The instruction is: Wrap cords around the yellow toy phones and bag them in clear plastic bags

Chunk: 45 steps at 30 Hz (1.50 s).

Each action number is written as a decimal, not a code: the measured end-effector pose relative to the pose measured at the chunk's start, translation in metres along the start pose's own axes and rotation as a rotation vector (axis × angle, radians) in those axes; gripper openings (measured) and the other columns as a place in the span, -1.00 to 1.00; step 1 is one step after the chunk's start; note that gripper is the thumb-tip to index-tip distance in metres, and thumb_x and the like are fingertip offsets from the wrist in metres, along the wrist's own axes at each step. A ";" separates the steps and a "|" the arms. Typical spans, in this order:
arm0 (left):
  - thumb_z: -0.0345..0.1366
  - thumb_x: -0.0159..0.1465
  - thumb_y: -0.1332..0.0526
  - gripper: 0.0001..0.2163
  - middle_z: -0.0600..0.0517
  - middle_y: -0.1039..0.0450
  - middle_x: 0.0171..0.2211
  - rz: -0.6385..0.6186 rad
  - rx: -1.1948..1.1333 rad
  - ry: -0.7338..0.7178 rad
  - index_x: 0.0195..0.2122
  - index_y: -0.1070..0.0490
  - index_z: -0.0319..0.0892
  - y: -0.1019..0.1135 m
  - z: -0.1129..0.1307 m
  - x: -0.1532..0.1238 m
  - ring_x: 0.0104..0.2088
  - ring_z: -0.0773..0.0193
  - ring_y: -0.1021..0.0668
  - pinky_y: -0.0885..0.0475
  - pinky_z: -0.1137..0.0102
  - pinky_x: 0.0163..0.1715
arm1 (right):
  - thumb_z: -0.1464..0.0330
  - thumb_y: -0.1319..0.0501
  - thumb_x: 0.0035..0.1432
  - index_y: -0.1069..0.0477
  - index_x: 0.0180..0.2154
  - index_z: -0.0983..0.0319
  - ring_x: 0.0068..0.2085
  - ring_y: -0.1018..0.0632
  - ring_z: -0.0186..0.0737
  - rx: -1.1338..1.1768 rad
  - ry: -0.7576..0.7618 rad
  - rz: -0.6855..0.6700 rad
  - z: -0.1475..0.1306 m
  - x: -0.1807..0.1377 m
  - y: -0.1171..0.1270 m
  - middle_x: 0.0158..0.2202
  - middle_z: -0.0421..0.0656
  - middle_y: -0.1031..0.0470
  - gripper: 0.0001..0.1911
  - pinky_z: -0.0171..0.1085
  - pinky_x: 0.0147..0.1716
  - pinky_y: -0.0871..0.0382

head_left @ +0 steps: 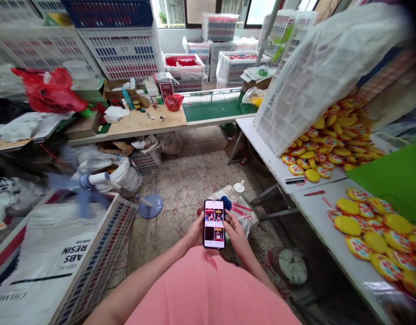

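Note:
A smartphone (214,224) with a lit screen of picture tiles is held upright in front of my pink top. My left hand (195,231) grips it along its left edge, fingers wrapped behind. At the phone's right edge is my right hand (235,229), its fingers curled with the tips touching the side near the screen. What its hidden fingers do behind the phone I cannot see. Just beyond the phone, a clear cup with a white lid (238,188) and a blue item (225,203) rest on a low, pale-covered surface.
Yellow round toys (377,241) lie heaped on the white table (306,203) at right. A running fan (92,180) stands left beside a plastic crate (102,253) with a white sack. Across the back runs a workbench (136,128) with small jars and bags; stacked crates (123,54) rise behind.

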<state>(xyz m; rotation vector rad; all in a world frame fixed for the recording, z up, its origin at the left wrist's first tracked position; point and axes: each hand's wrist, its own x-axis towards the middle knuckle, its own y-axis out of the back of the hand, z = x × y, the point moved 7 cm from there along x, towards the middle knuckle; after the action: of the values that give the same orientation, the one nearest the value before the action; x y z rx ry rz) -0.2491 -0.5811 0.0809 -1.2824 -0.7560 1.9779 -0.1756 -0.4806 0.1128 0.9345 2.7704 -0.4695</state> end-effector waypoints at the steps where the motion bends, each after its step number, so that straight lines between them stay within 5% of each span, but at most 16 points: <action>1: 0.01 0.34 -0.04 -0.52 -0.19 -0.58 -0.19 -0.001 0.007 0.006 -0.03 -0.46 -0.34 0.000 0.001 0.000 -0.12 -0.02 -0.58 -0.31 0.14 0.04 | 0.17 -0.28 0.07 -0.29 0.14 0.16 -0.06 -0.54 -0.09 0.008 0.007 0.010 -0.001 0.000 -0.001 -0.05 -0.06 -0.53 -0.40 -0.10 -0.02 -0.39; 11: -0.04 0.36 -0.02 -0.55 -0.17 -0.57 -0.14 -0.042 0.031 0.100 -0.01 -0.45 -0.32 -0.004 0.006 0.009 -0.11 0.02 -0.58 -0.31 0.17 0.05 | 0.21 -0.21 0.15 -0.21 0.21 0.15 -0.20 -0.53 -0.19 -0.061 0.040 0.108 -0.017 -0.002 -0.005 -0.25 -0.17 -0.51 -0.40 -0.23 -0.14 -0.41; 18: -0.04 0.34 -0.07 -0.55 -0.19 -0.58 -0.16 -0.048 0.034 0.155 -0.01 -0.46 -0.34 -0.006 0.008 0.015 -0.13 0.00 -0.58 -0.33 0.18 0.04 | 0.20 -0.17 0.18 -0.12 0.26 0.10 -0.09 -0.52 -0.17 -0.134 0.049 0.140 -0.022 -0.002 -0.004 -0.06 -0.11 -0.50 -0.37 -0.17 -0.05 -0.40; 24: -0.07 0.32 -0.13 -0.58 -0.14 -0.56 -0.11 -0.030 0.033 0.177 0.05 -0.42 -0.27 -0.006 0.014 0.016 -0.13 0.04 -0.59 -0.36 0.22 0.01 | 0.26 -0.10 0.24 -0.17 0.25 0.08 0.23 -0.27 -0.05 -0.704 0.288 0.166 -0.042 0.010 0.001 0.23 -0.06 -0.25 -0.46 0.03 0.21 -0.11; 30: -0.11 0.34 -0.13 -0.61 -0.12 -0.54 -0.06 -0.034 0.032 0.155 0.07 -0.41 -0.25 -0.003 0.020 0.020 -0.07 0.08 -0.57 -0.33 0.25 0.06 | 0.26 -0.07 0.26 -0.22 0.23 0.07 0.26 -0.21 0.05 -1.129 0.435 0.184 -0.062 0.027 -0.008 0.28 -0.02 -0.15 -0.50 0.10 0.21 -0.08; 45: -0.11 0.35 -0.09 -0.62 -0.15 -0.57 -0.12 -0.028 0.039 0.109 0.00 -0.45 -0.31 -0.004 0.033 0.013 -0.13 0.05 -0.58 -0.34 0.18 0.04 | 0.28 -0.02 0.29 -0.35 0.13 0.07 0.30 -0.12 0.08 -1.197 0.557 0.174 -0.071 0.020 -0.017 0.28 -0.07 -0.13 -0.60 0.12 0.20 -0.09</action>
<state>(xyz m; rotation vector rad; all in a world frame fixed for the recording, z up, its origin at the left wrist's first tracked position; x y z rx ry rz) -0.2831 -0.5721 0.0882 -1.3371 -0.6760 1.8752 -0.2063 -0.4577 0.1775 0.9731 2.5430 1.4959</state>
